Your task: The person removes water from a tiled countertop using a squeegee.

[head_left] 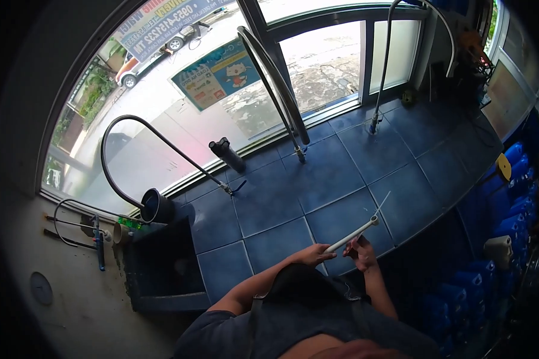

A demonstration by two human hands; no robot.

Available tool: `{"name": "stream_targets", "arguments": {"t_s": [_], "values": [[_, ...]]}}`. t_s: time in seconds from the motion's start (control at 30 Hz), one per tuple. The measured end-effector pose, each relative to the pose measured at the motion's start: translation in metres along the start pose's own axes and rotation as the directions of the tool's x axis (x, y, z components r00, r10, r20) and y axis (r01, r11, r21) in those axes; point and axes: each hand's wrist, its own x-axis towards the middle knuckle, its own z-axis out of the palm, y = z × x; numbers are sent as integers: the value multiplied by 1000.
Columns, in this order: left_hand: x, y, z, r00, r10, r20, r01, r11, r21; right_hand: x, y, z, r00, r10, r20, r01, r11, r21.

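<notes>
My left hand (310, 254) is closed around the lower end of a white rod (348, 236), which looks like plastic pipe and has a ring-shaped far end. From that ring a thin pale strip (382, 205) sticks out toward the upper right. Just under the rod's far half is my right hand (361, 253), its fingers bent in close together. Whether they pinch a small thing or the rod itself is too small to make out. Both hands are over the front edge of the blue tiled counter (275, 242).
A dark sink (166, 294) is at the left. Taps with long hoses (132, 118) rise along the window side, near a black bottle-like object (227, 155) and a dark pot (156, 205). Several blue containers (484, 270) stand at the lower right.
</notes>
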Motion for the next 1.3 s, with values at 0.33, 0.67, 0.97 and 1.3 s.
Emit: {"name": "stream_targets", "arguments": {"t_s": [0.33, 0.67, 0.97, 1.3], "values": [[-14, 2, -4, 954, -2, 300, 154, 860, -486, 46, 0, -36, 932, -254, -259, 63, 817, -573], [-19, -55, -5, 987, -31, 155, 69, 968, -243, 83, -53, -57, 479, -855, 200, 238, -93, -967], [-61, -76, 11, 957, 147, -249, -164, 985, -50, 80, -57, -67, 765, -574, 291, 55, -392, -918], [-47, -145, 20, 897, 381, -226, -411, 906, -104, 62, -10, -58, 831, -521, 192, 142, -135, -981]]}}
